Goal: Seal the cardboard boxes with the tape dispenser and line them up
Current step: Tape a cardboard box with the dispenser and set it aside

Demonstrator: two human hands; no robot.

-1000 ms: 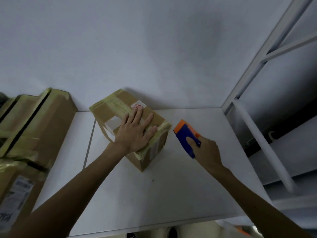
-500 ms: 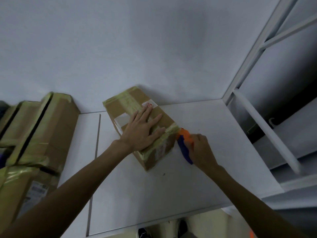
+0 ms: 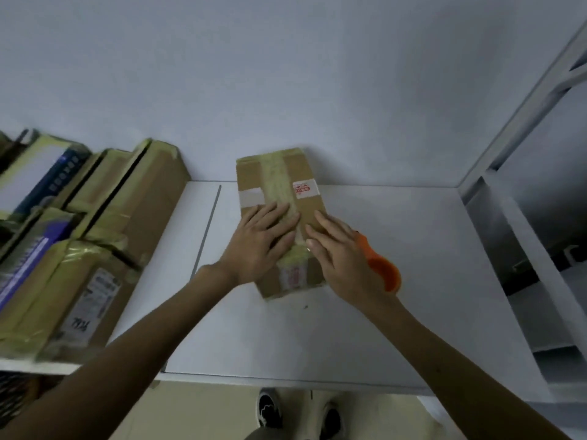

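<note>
A brown cardboard box (image 3: 306,173) lies on the white table (image 3: 413,281), its long side pointing away from me, with a yellowish tape strip down its middle and a red-and-white label on top. My left hand (image 3: 263,246) presses flat on the near left of its top. On the near right of the box top rests my right hand (image 3: 341,255), fingers straight. The orange tape dispenser (image 3: 382,271) lies on the table just right of the box, partly hidden under my right hand.
Several taped cardboard boxes (image 3: 104,223) are stacked at the left, on and beside the table edge. A white wall stands close behind the box. A white metal shelf frame (image 3: 514,128) borders the table at the right. My shoes (image 3: 270,408) show below the front edge.
The box has turned from a diagonal to straight, pointing away from me. My right hand let go of the tape dispenser and moved onto the box top; the dispenser now lies beside the box.
</note>
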